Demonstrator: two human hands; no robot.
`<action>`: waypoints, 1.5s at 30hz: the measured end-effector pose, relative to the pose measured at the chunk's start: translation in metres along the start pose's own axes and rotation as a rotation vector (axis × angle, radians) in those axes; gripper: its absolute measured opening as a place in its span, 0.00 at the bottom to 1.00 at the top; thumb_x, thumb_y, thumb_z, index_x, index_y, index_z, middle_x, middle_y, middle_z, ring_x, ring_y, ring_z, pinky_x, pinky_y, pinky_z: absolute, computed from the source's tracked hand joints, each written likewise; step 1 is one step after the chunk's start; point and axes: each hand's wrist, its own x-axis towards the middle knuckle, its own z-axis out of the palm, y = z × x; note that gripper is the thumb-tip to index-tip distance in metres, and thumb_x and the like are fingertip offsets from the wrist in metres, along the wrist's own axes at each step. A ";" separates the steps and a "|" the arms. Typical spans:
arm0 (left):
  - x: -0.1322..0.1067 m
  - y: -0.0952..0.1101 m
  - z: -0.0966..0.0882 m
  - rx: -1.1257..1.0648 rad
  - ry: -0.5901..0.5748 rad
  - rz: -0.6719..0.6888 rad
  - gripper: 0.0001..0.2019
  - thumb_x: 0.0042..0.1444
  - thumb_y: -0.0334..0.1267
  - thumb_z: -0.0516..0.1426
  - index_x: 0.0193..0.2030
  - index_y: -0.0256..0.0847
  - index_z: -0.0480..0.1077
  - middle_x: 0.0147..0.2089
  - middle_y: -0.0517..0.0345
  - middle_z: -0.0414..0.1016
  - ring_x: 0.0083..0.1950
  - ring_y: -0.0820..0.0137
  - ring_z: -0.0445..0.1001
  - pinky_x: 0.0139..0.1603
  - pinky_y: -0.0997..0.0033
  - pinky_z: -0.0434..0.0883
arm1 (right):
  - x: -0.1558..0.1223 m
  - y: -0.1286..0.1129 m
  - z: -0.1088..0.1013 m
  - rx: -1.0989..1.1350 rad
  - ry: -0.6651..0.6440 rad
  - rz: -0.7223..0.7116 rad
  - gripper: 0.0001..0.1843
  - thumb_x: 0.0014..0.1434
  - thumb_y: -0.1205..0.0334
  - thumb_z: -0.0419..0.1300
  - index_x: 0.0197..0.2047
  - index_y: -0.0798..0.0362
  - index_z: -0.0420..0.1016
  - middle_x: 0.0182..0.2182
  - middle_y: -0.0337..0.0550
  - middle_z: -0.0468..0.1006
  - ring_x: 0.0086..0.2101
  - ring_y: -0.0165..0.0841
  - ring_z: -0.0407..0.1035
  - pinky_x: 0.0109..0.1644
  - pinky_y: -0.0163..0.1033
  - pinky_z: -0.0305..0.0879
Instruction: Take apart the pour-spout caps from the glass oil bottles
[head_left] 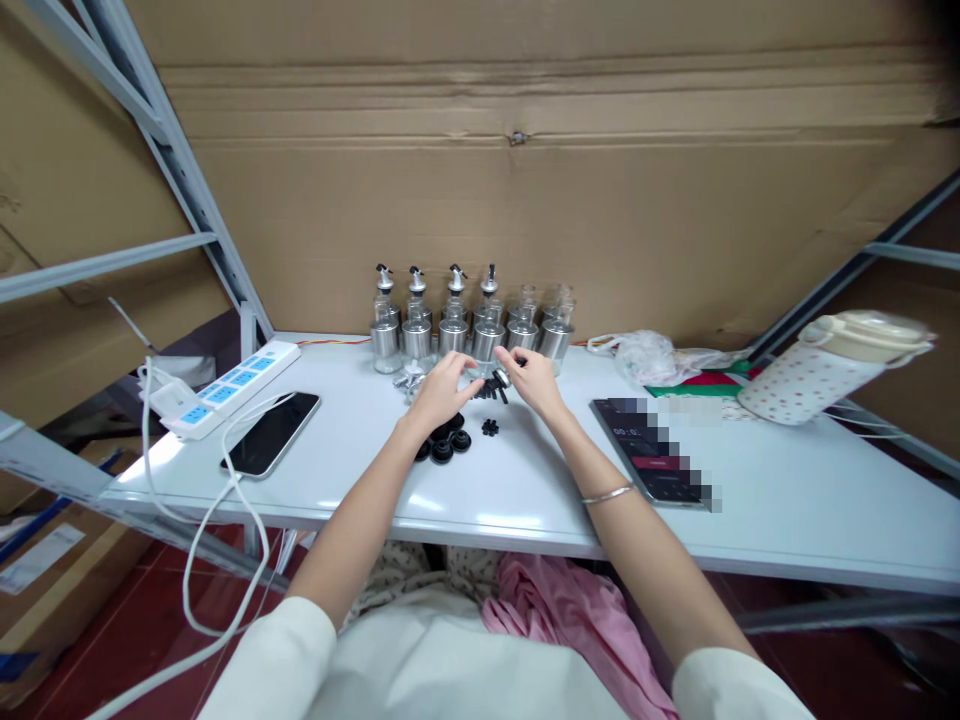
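My left hand (444, 390) hovers above the table with its fingers stretched out and apart, holding nothing I can see. Close beside it, my right hand (535, 380) is closed, its fingertips pinching a small silver and black part (502, 379). Between the hands lie small black pieces (489, 388). Nearer me are black round stoppers (442, 451), partly hidden by my left wrist, and a little group of tiny black parts (490, 427). Behind my hands stand glass bottles with steel sleeves (453, 338); several in the back row carry silver pourer tops (457, 277).
On the left of the white table (540, 500) are a power strip (238, 388) and a phone (271, 434) with trailing white cables. To the right lie another phone (637, 450), a plastic bag (642, 357) and a dotted flask (814, 375). Cardboard (525, 200) closes off the back.
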 end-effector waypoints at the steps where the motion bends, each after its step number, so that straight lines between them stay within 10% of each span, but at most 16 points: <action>1: 0.000 0.001 0.001 -0.009 -0.027 0.021 0.09 0.56 0.36 0.56 0.44 0.40 0.65 0.45 0.54 0.69 0.47 0.64 0.72 0.48 0.64 0.69 | -0.001 -0.004 0.001 0.024 0.003 -0.001 0.29 0.59 0.37 0.47 0.19 0.52 0.60 0.15 0.35 0.63 0.22 0.28 0.58 0.31 0.33 0.56; 10: -0.005 0.015 0.011 -0.101 -0.150 0.064 0.14 0.50 0.34 0.58 0.45 0.41 0.65 0.44 0.53 0.72 0.44 0.63 0.72 0.47 0.63 0.69 | -0.008 -0.018 0.012 0.123 0.031 -0.046 0.26 0.62 0.40 0.43 0.22 0.51 0.59 0.17 0.35 0.64 0.21 0.28 0.58 0.27 0.32 0.56; 22: 0.004 0.006 0.004 -0.322 0.039 -0.150 0.12 0.46 0.40 0.60 0.31 0.40 0.60 0.26 0.68 0.62 0.27 0.76 0.62 0.29 0.78 0.60 | -0.015 -0.018 0.005 0.007 -0.044 -0.445 0.18 0.65 0.54 0.48 0.52 0.53 0.65 0.42 0.47 0.71 0.36 0.34 0.68 0.41 0.37 0.63; 45: 0.001 0.009 0.004 -0.123 0.029 -0.068 0.03 0.44 0.32 0.57 0.25 0.40 0.65 0.25 0.63 0.67 0.28 0.72 0.64 0.30 0.74 0.58 | -0.017 -0.020 0.011 -0.134 0.104 -0.607 0.16 0.65 0.52 0.49 0.44 0.55 0.67 0.34 0.48 0.71 0.35 0.37 0.68 0.39 0.38 0.64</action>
